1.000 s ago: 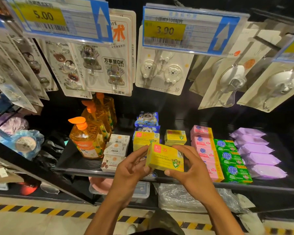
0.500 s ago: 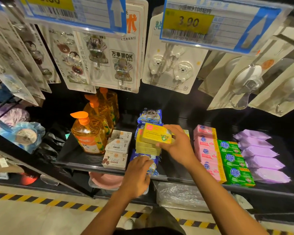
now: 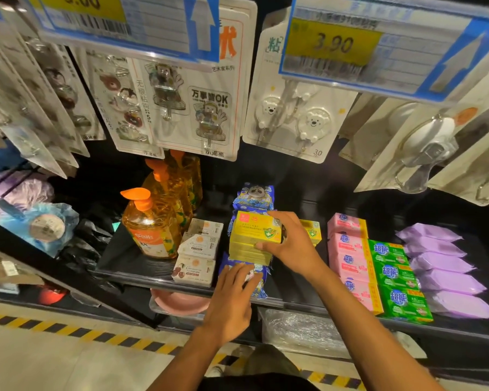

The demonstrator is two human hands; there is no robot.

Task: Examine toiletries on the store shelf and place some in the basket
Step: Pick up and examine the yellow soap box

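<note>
Two hands at shelf (image 3: 130, 263), head view. Right hand (image 3: 294, 246): fingers curled round yellow soap box (image 3: 254, 228), atop yellow stack (image 3: 246, 253). Left hand (image 3: 232, 300): fingers straight, resting on blue packet (image 3: 261, 287) just below. Basket unseen; likely examining, placing undone.

- Left price tag (image 3: 119, 24): cut off by the top edge, its number only half seen, barcode blurred.
- Right price tag (image 3: 378, 49): small print smeared; its right end runs out of view.
- Right hand (image 3: 291, 244) gripping the yellow box (image 3: 251, 227) covers that box's right end and most of a second box (image 3: 312, 232) behind.
- Left hand (image 3: 232, 300) lies flat over the blue pack (image 3: 261, 290), hiding most of its print.
- Rear bottles (image 3: 178, 187): largely hidden behind the front bottle (image 3: 150, 232).
- Pink bowl (image 3: 178, 303): mostly under the shelf (image 3: 130, 273).
- White boxes (image 3: 198, 244): lettering too small to read.
- Hook cards (image 3: 26, 108) at far left: blurred, cut by the edge.
</note>
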